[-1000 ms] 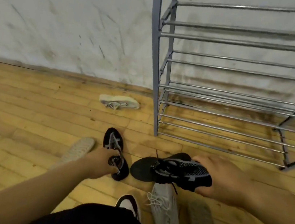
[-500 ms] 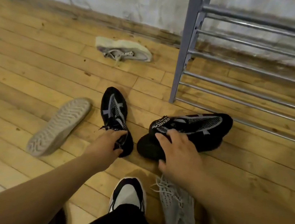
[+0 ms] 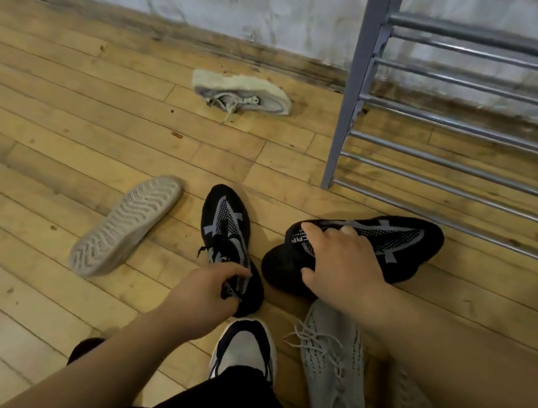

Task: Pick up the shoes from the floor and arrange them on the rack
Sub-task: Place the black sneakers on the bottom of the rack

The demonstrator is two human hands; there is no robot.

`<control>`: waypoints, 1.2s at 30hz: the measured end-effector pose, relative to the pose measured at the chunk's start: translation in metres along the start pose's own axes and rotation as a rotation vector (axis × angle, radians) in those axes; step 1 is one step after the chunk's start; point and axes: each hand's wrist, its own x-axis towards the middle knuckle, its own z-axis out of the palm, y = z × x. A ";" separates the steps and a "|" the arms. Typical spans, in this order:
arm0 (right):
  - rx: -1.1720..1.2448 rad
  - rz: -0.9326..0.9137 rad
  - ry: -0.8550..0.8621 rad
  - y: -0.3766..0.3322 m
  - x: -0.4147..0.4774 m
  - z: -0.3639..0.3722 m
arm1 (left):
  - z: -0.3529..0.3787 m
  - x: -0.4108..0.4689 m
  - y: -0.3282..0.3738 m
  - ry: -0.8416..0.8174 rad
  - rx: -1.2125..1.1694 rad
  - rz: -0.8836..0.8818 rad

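Floor [image 3: 61, 147] wooden, shoes scattered. Rack [image 3: 479, 126] grey metal, at upper right, visible bars bare. Grey shoe [image 3: 332, 361] near person's foot. Upturned sole [image 3: 126, 225] at left. Pale shoe [image 3: 241, 94] near wall. Black pair in middle: right black shoe [image 3: 403, 243] just before rack, right hand [image 3: 342, 266] clamps its collar. Left black shoe [image 3: 222, 232] upright; left hand [image 3: 203, 295] pinches heel opening. Step: grasping pair. Next move likely needs lift of both, then placing side by side on lower bars.
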 end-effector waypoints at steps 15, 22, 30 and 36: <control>0.075 -0.228 -0.209 0.017 -0.020 -0.003 | 0.037 0.015 -0.009 0.120 0.026 -0.099; 0.194 0.288 -0.075 0.025 -0.081 0.032 | 0.044 0.014 -0.015 0.127 0.045 -0.112; 0.509 0.441 -0.023 -0.022 -0.067 0.058 | 0.041 0.019 -0.010 0.136 -0.006 -0.220; 0.387 0.321 -0.080 0.018 -0.081 0.044 | 0.039 0.010 -0.021 0.195 -0.066 -0.170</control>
